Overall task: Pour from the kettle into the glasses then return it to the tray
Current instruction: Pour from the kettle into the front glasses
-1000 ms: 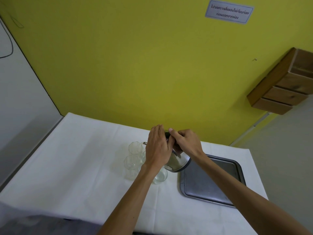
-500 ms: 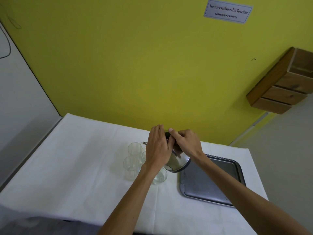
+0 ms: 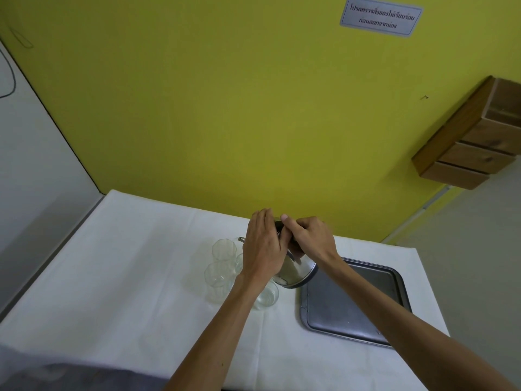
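Observation:
A shiny steel kettle [image 3: 296, 273] is held tilted to the left above the glasses, its spout tip showing just past my left hand. My right hand [image 3: 310, 239] is closed around its dark handle. My left hand [image 3: 263, 249] lies flat against the kettle's top and side. Two clear faceted glasses [image 3: 224, 249] [image 3: 218, 280] stand left of the kettle. A third glass [image 3: 266, 297] with water in it stands under my left wrist. Another glass behind my left hand is mostly hidden. The grey metal tray [image 3: 352, 303] lies to the right with nothing on it.
A white cloth [image 3: 112, 277] covers the table, which is pushed against a yellow wall [image 3: 225, 108]. A wooden drawer box [image 3: 473, 136] hangs on the wall at upper right. A grey wall stands to the left.

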